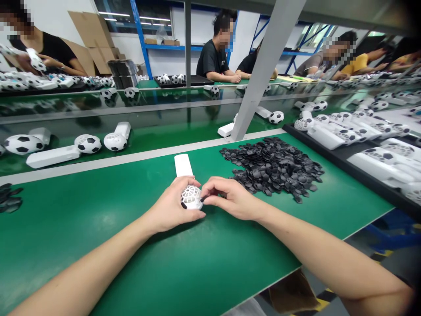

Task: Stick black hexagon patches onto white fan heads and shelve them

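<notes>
My left hand (169, 205) is wrapped around the ball-shaped head of a white soccer-ball device (191, 195), which has a lattice opening and some black patches. Its flat white handle (183, 165) points away from me over the green tabletop. The fingers of my right hand (230, 197) pinch a small black piece (204, 199) against the right side of the ball. Beyond my right hand lies a large heap of black pentagon-like pieces (276, 164).
A black tray (332, 149) of white soccer-ball devices stands at the right. More devices lie on the green conveyor (158, 127) beyond a pale rail. A slanted grey post (263, 66) rises at the rail. Several people sit across the line. A few black pieces (9, 197) lie far left.
</notes>
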### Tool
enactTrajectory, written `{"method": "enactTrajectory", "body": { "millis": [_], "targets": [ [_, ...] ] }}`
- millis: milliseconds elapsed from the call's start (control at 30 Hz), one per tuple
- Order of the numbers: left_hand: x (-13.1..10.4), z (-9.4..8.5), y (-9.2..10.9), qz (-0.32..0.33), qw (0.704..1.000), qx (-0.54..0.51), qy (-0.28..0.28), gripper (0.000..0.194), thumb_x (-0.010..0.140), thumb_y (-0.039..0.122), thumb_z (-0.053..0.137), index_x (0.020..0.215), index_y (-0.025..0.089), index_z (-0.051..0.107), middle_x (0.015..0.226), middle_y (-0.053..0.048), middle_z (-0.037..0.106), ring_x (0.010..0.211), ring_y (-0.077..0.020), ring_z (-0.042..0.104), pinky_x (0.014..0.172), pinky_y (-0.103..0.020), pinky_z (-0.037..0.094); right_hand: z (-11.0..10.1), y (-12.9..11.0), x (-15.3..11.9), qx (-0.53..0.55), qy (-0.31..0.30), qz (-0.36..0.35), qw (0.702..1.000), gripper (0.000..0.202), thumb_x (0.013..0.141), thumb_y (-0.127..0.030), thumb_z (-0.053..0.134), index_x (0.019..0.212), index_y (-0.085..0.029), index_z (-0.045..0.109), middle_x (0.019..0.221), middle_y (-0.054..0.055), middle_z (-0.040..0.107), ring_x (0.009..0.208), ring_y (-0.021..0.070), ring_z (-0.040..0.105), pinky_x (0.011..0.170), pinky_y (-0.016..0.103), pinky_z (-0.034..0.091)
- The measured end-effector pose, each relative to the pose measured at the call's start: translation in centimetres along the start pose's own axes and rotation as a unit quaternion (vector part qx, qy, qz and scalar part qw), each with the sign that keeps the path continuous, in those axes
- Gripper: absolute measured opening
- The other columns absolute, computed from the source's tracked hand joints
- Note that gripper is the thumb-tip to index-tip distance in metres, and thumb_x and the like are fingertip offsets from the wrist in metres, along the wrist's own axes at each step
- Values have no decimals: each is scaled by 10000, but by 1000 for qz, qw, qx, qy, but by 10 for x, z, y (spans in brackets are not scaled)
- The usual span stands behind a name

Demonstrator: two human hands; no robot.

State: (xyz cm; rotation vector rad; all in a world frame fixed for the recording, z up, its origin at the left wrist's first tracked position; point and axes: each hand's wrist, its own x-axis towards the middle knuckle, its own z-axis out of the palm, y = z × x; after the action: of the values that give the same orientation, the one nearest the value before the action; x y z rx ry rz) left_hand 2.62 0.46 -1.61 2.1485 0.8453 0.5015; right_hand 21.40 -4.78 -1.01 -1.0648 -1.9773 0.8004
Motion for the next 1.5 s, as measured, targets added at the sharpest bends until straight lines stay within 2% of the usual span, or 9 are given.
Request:
{"method": "enactTrajectory", "body": {
  "millis": [233,533,967,1033,1100,1167,1233,1333,1500],
  "targets": [
    [1,-3,-1,9,1000,16,-25,502,607,322,696,1048,239,471,1214,-46,446,1129,-259,436,971,-413,336,-2,3,1,28,-13,0,1000,57,799,-202,602,792,-186,656,797,17,618,794,134,569,748,261,438],
    [2,-5,5,27,999,29,-36,411,665,320,629,1031,225,469,1182,-57,461,1118,-241,437,969,-394,347,4,4,11,49,1,50,998,111,711,-241,687,662,-166,622,695,-11,549,650,112,514,633,244,416],
    [3,-2,10,37,999,12,-34,311,664,200,586,962,208,496,1063,-36,506,1020,-219,472,912,-370,376,3,11,21,130,-40,151,979,282,595,-329,752,631,-151,536,603,-43,509,554,83,451,516,205,373],
    [3,-3,8,38,999,14,-34,337,664,193,585,986,214,487,1099,-39,482,1041,-220,464,929,-375,367,-7,13,19,65,-47,162,984,271,632,-362,725,668,-161,547,623,-34,527,575,94,479,521,205,377],
    [2,-5,5,41,998,12,-40,382,657,187,591,1018,225,474,1144,-42,450,1079,-223,445,958,-381,349,-22,15,15,-102,-6,189,977,231,688,-363,684,763,-173,578,735,4,580,660,128,529,570,229,395],
    [2,-7,4,53,997,13,-46,399,640,186,611,1013,234,476,1160,-42,426,1119,-229,408,987,-389,326,-40,18,10,-318,64,250,912,236,732,-337,646,905,-185,594,913,67,596,778,188,559,620,274,399],
    [2,-7,4,59,997,21,-40,399,621,223,652,985,238,491,1144,-46,408,1138,-244,369,991,-410,320,-53,24,5,-437,48,319,840,231,778,-310,592,978,-196,600,997,103,589,853,239,568,612,293,391],
    [3,-6,5,43,998,28,-24,421,597,292,702,965,241,503,1103,-50,382,1116,-253,353,968,-433,339,-60,33,2,-467,-18,334,819,143,817,-247,527,916,-225,627,913,63,629,832,220,591,598,273,380],
    [3,-11,5,12,998,19,-55,495,567,270,722,1006,240,495,1122,-44,341,1110,-236,363,974,-406,339,-52,35,4,-494,-24,310,812,95,800,-218,545,837,-219,632,851,40,637,790,200,599,553,248,360]
  ]
}}
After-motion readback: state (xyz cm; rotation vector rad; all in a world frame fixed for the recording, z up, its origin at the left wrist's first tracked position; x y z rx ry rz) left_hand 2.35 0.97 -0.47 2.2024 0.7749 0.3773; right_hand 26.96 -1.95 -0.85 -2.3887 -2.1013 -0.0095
